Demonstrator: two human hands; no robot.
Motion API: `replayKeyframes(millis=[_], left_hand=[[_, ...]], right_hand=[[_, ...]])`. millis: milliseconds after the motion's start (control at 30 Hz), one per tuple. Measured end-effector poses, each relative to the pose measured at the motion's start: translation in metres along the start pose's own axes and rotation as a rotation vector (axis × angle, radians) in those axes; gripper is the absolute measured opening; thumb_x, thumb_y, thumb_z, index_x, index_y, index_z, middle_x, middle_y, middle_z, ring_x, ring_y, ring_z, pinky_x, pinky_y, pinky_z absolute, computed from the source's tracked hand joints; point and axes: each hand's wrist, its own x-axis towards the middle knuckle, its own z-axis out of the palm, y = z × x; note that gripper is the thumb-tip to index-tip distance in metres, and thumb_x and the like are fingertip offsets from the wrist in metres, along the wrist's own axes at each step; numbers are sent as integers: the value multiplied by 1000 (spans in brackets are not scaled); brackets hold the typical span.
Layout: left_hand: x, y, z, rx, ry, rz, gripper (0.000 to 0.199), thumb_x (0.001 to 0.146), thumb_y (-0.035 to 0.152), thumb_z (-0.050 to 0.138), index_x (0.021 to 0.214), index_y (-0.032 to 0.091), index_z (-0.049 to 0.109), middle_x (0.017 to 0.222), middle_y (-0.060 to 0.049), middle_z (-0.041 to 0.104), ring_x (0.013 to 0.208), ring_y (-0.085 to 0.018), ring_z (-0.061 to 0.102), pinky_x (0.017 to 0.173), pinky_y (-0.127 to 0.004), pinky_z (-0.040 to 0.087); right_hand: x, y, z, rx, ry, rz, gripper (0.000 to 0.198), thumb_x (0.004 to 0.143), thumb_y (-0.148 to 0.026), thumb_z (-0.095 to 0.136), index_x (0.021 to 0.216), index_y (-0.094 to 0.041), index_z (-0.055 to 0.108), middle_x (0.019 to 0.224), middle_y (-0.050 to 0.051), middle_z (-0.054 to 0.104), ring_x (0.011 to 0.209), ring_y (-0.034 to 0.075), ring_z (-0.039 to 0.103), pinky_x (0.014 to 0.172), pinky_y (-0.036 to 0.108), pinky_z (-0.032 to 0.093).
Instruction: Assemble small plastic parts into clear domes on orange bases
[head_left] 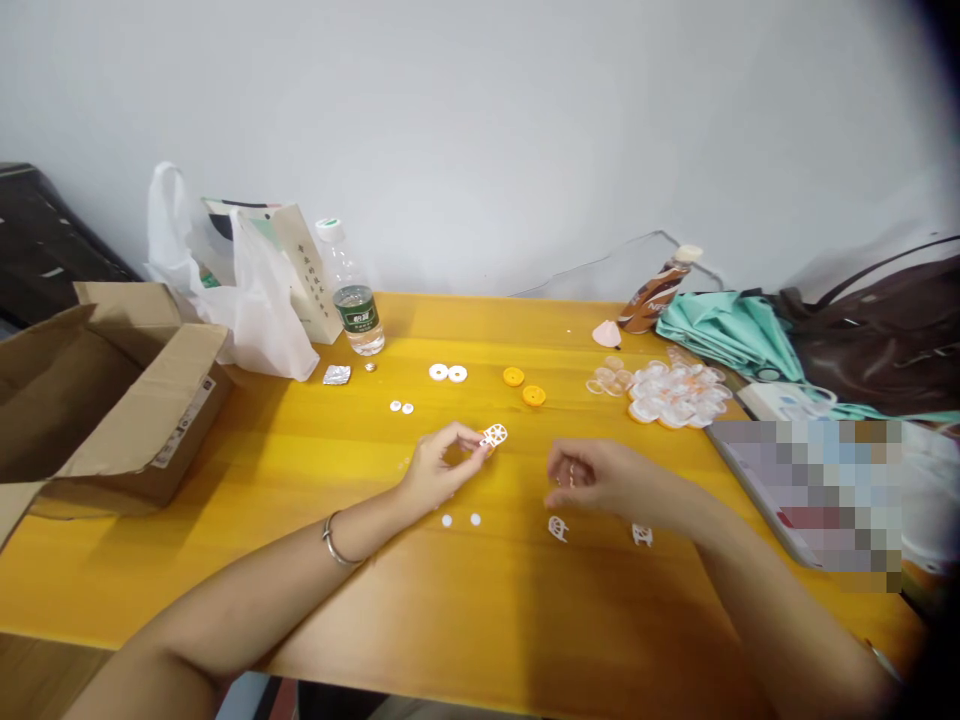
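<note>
My left hand [442,465] pinches a small white plastic piece with a spoked round end [495,435] between thumb and fingertips, above the table. To its right, my right hand [596,478] hovers with curled fingers, thumb and forefinger apart, and nothing visible between them. Just below that hand lies a white spoked piece [558,529], and a similar white piece [642,535] lies farther right. Two small white discs [461,520] rest in front of my left hand. Beyond the hands are two orange discs [523,386], two white rings [448,373] and two small white round pieces [401,407].
An open cardboard box [150,430], a white plastic bag [259,310] and a water bottle [358,300] stand left on the wooden table [420,630]. Clear rings [609,378], a pile of clear-and-orange round pieces [679,393], a drink bottle [660,290] and a green umbrella [731,330] are right.
</note>
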Motion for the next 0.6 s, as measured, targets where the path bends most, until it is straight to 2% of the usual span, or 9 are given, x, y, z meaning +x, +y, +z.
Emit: replayKeyframes(millis=[67, 133, 233, 333, 400, 467, 533, 600], left_hand=[[0, 1, 0, -2, -14, 2, 11, 78, 24, 57, 83, 14, 60, 75, -4, 67, 67, -12, 61, 67, -24, 50], [0, 1, 0, -2, -33, 11, 11, 78, 23, 56, 84, 15, 60, 77, -4, 67, 69, -12, 61, 68, -24, 50], [-1, 0, 1, 3, -54, 36, 10, 79, 22, 56, 84, 15, 60, 78, -4, 68, 70, -13, 62, 68, -24, 50], [-3, -3, 1, 25, -60, 62, 10, 78, 20, 56, 85, 15, 60, 78, -5, 67, 72, -13, 62, 69, -24, 50], [-4, -4, 0, 38, -59, 82, 9, 78, 19, 56, 85, 15, 60, 79, -5, 67, 72, -13, 62, 71, -24, 49], [-5, -5, 0, 46, -50, 101, 8, 78, 18, 57, 84, 15, 60, 79, -5, 67, 74, -13, 62, 72, -25, 49], [-5, -5, 0, 47, -28, 108, 8, 77, 18, 57, 84, 15, 60, 80, -5, 67, 74, -14, 62, 72, -25, 48], [-4, -5, -1, 42, 1, 95, 7, 77, 18, 57, 83, 15, 60, 79, -4, 67, 73, -13, 61, 71, -24, 48]], right_hand=[[-12, 3, 5, -199, -33, 23, 16, 66, -29, 65, 74, -20, 55, 68, -1, 58, 58, 13, 49, 50, 24, 34], [-19, 7, 19, -302, -48, -36, 10, 68, -21, 61, 71, -20, 52, 71, 0, 58, 61, 14, 50, 52, 24, 33], [-20, 12, 37, -344, -57, -113, 12, 70, -9, 49, 69, -20, 51, 67, 0, 57, 59, 13, 50, 53, 24, 33], [-12, 14, 40, -284, -31, -106, 16, 70, -6, 45, 66, -20, 53, 61, -1, 55, 53, 12, 47, 50, 24, 32], [-1, 12, 37, -85, 24, -87, 12, 74, -12, 48, 70, -20, 57, 62, -1, 56, 55, 13, 48, 53, 25, 36], [12, 11, 34, 262, 114, -84, 10, 76, -24, 53, 83, -20, 60, 71, 1, 61, 64, 14, 55, 61, 27, 43], [25, 10, 34, 572, 197, -87, 17, 71, -30, 62, 86, -21, 62, 80, 2, 64, 74, 16, 58, 71, 30, 45], [36, 9, 37, 764, 231, -86, 21, 67, -31, 67, 86, -22, 64, 85, 2, 66, 79, 16, 59, 78, 31, 45]])
